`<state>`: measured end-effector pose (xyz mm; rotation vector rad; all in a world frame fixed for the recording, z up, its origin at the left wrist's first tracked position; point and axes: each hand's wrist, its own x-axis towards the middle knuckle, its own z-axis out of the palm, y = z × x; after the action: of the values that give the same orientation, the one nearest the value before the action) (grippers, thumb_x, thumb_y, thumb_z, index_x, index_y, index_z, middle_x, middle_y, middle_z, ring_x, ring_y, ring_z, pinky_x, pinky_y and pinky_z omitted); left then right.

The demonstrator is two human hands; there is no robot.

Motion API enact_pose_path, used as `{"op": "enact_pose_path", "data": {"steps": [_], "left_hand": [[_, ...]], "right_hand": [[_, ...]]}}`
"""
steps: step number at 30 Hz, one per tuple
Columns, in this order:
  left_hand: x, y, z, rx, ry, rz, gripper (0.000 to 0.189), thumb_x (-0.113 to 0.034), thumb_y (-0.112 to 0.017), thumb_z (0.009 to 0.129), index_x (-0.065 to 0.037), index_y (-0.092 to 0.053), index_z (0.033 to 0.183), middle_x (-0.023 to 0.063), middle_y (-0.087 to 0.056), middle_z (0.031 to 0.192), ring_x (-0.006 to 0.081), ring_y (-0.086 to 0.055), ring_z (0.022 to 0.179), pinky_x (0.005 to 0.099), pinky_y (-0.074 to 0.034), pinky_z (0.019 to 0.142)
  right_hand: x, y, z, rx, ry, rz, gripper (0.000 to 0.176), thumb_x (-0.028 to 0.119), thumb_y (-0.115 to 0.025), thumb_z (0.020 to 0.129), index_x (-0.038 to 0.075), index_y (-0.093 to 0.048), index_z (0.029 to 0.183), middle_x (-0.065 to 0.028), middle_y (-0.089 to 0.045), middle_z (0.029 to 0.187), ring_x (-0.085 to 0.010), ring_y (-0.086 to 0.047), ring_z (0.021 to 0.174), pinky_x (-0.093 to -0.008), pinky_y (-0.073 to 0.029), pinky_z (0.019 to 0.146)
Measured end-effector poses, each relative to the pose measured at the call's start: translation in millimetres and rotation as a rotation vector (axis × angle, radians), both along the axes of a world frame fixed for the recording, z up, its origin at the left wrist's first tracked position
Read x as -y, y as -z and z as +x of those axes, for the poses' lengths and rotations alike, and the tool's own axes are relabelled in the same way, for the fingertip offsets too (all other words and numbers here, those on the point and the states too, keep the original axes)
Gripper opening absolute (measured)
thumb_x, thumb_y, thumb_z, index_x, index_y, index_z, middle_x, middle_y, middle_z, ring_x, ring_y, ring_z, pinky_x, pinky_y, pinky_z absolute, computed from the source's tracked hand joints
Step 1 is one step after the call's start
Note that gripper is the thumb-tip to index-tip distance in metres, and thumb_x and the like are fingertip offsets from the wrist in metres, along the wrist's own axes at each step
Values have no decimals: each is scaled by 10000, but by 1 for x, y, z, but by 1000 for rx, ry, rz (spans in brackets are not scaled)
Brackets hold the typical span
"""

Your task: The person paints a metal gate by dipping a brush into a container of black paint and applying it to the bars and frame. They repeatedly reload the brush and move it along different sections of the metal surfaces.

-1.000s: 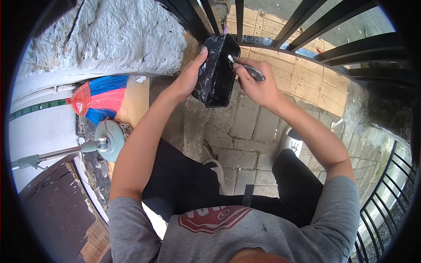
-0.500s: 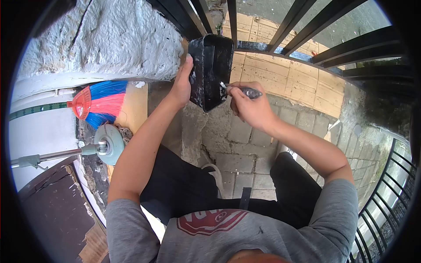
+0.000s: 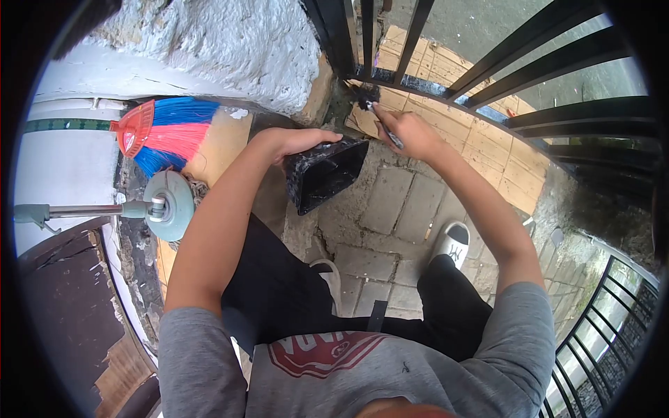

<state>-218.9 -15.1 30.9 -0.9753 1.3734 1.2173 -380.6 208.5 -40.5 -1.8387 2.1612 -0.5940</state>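
My left hand (image 3: 301,142) is wrapped round a black, paint-smeared plastic tub (image 3: 298,174), thumb along its upper side. The tub is tilted, its mouth facing right and toward me. In my right hand (image 3: 412,134) is a paintbrush (image 3: 367,104) with pale paint near its bristles. Its dark handle sticks out below my fingers. The brush tip overlaps the foot of the black metal gate (image 3: 435,88), close to the corner of the wall. Whitish patches mark the gate's bottom rail.
Flattened cardboard (image 3: 498,155) lies under the gate over grey paving (image 3: 390,198). A rough white wall (image 3: 223,52) rises at upper left. Below it are a blue-and-pink broom (image 3: 171,129) and a pale green round base on a pole (image 3: 171,202). Another barred fence (image 3: 592,341) stands at right.
My right hand has moved the paintbrush from the tub up to the foot of the gate. My left hand has lowered the tub toward me and tipped it sideways.
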Motion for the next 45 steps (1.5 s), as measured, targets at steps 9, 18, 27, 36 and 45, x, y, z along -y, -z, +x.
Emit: {"op": "enact_pose_path", "data": {"steps": [9, 18, 27, 36, 45], "left_hand": [[19, 2, 7, 62, 41, -17, 620, -664, -574, 883, -165, -675, 1236, 80, -715, 1166, 201, -712, 959, 394, -562, 824], [15, 0, 6, 61, 90, 19, 729, -698, -532, 871, -134, -606, 1328, 148, -649, 1279, 309, -666, 1101, 528, -494, 954], [15, -11, 12, 54, 61, -30, 686, -700, -564, 860, -149, -656, 1258, 103, -704, 1183, 245, -707, 988, 456, -539, 876], [16, -7, 4, 60, 96, -76, 734, -710, -567, 847, -148, -627, 1314, 124, -673, 1246, 262, -678, 1068, 477, -503, 938], [15, -2, -1, 67, 112, -110, 715, -704, -586, 837, -140, -654, 1271, 114, -692, 1215, 256, -694, 1026, 445, -526, 900]], "right_hand": [[86, 15, -5, -288, -103, 321, 566, 55, -427, 931, -140, -322, 1452, -197, -721, 955, -349, -718, 837, -412, -581, 715], [122, 36, 13, -232, -62, 205, 234, 138, -497, 932, 30, -699, 883, -159, -732, 940, -312, -725, 867, -417, -570, 803], [92, 18, 30, -248, -36, 202, 366, 71, -498, 908, -188, -586, 1151, -216, -726, 858, -326, -732, 751, -391, -592, 649], [88, -6, 21, -238, 39, 183, 391, 66, -543, 869, -171, -583, 1177, -218, -726, 870, -326, -733, 767, -391, -596, 694], [66, 24, 3, -235, 53, 256, 446, 49, -482, 903, -217, -474, 1261, -213, -718, 826, -347, -729, 764, -441, -593, 655]]}}
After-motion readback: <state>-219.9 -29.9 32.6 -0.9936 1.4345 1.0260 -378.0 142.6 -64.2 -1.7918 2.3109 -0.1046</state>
